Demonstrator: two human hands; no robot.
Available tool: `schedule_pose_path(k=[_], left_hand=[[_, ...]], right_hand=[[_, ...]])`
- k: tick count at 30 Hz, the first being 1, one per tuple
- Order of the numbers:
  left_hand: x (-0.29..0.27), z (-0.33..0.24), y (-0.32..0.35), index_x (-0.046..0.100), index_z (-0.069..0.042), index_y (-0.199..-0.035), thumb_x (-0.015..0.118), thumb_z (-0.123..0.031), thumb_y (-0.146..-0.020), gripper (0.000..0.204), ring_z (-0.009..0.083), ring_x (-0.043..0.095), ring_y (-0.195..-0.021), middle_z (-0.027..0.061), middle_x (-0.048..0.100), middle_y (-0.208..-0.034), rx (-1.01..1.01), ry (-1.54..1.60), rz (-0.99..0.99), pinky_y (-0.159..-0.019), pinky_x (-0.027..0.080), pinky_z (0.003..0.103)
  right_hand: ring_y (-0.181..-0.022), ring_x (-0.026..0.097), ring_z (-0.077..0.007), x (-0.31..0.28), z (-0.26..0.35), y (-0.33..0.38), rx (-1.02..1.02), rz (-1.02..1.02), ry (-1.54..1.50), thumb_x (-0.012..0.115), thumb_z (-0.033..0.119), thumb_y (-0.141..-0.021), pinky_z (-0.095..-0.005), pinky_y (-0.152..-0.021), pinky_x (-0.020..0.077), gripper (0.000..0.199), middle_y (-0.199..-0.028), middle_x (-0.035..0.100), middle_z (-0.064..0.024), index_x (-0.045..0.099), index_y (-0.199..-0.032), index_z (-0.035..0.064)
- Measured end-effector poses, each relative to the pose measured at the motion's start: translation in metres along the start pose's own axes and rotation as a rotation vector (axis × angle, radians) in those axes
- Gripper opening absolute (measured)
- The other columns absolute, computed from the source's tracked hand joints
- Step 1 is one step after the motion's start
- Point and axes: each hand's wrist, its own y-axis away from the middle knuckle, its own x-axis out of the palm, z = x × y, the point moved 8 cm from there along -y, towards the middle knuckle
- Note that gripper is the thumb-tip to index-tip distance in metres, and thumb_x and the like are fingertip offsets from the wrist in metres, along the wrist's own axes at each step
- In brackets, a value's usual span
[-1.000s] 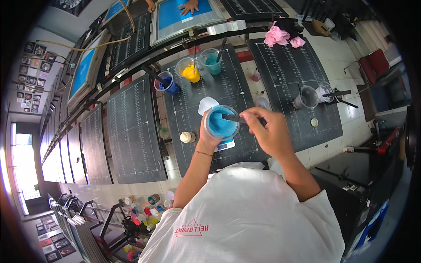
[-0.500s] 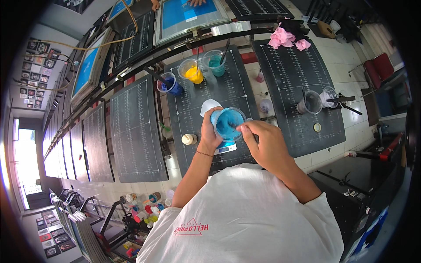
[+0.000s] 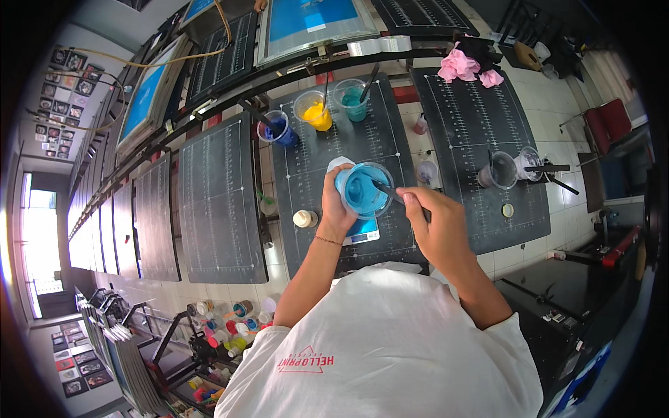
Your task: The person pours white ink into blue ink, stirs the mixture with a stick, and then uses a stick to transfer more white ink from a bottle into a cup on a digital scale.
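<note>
A clear plastic cup of light blue ink (image 3: 359, 198) is tilted toward me in my left hand (image 3: 336, 203), whose fingers wrap round its left side. With closed fingers, my right hand (image 3: 440, 224) grips a dark mixing stick (image 3: 390, 191); its far end dips into the ink. Beneath the cup, a small digital scale (image 3: 365, 231) rests on the black board (image 3: 306, 258), partly hidden. A cream-topped bottle (image 3: 304, 219) stands left of my left wrist. Farther back are cups of dark blue ink (image 3: 284, 135), yellow ink (image 3: 318, 115) and teal ink (image 3: 354, 104), each with a stick.
To the right, another black board (image 3: 481, 125) bears two used cups (image 3: 499, 171), a round lid (image 3: 508, 210) and pink cloth (image 3: 459, 65). Framed screens (image 3: 313, 43) lie at the back, with a person's fingers at the top edge. Several ink containers (image 3: 240, 327) stand low at left.
My right hand has drawn back rightward, showing more of the stick across the cup's rim. Another person's hand has left the blue screen at the back. The view has shifted slightly.
</note>
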Motion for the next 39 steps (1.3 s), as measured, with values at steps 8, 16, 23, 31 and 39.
schedule_pose_path(k=[8,16,23,31,39], left_hand=[[0.01,-0.008,0.005,0.062,-0.008,-0.107,0.044,-0.033,-0.103,0.03,0.0235,0.067,-0.097,0.009,0.067,-0.103,0.074,-0.019,-0.051,-0.089,0.057,0.041],[-0.004,-0.005,-0.008,0.063,-0.008,-0.105,0.045,-0.035,-0.102,0.032,0.0245,0.067,-0.098,0.0079,0.067,-0.104,0.08,0.001,-0.023,-0.088,0.057,0.041],[-0.003,-0.006,-0.009,0.063,-0.01,-0.106,0.047,-0.035,-0.102,0.03,0.0256,0.067,-0.098,0.008,0.067,-0.103,0.076,-0.044,-0.041,-0.089,0.057,0.043],[0.002,-0.005,-0.005,0.062,-0.01,-0.107,0.047,-0.035,-0.102,0.03,0.0254,0.067,-0.1,0.0081,0.068,-0.103,0.054,-0.008,-0.038,-0.09,0.057,0.044],[-0.004,-0.005,-0.009,0.061,-0.009,-0.107,0.046,-0.033,-0.102,0.028,0.0238,0.067,-0.098,0.0078,0.067,-0.102,0.045,-0.005,-0.039,-0.089,0.058,0.043]], right_hand=[[-0.073,0.071,-0.0294,0.004,-0.005,-0.003,-0.001,0.029,0.053,0.058,0.016,-0.102,-0.0376,-0.066,0.0535,0.019,-0.087,0.074,-0.0141,0.069,-0.101,0.0003],[-0.063,0.068,-0.0267,0.009,-0.006,0.0,0.022,0.049,0.018,0.057,0.015,-0.103,-0.0363,-0.059,0.05,0.019,-0.074,0.069,-0.0132,0.068,-0.101,-0.0003],[-0.061,0.068,-0.027,0.007,-0.009,-0.003,0.044,0.035,0.011,0.057,0.015,-0.103,-0.0359,-0.057,0.0498,0.017,-0.072,0.068,-0.0129,0.066,-0.099,0.0003],[-0.06,0.067,-0.0288,0.009,-0.005,-0.002,-0.01,0.024,0.026,0.056,0.016,-0.103,-0.0368,-0.055,0.0485,0.017,-0.072,0.069,-0.0127,0.063,-0.097,0.0018],[-0.058,0.065,-0.0294,0.008,-0.007,-0.004,0.085,0.04,-0.065,0.057,0.017,-0.103,-0.0383,-0.055,0.0478,0.02,-0.068,0.066,-0.0126,0.061,-0.092,0.0014]])
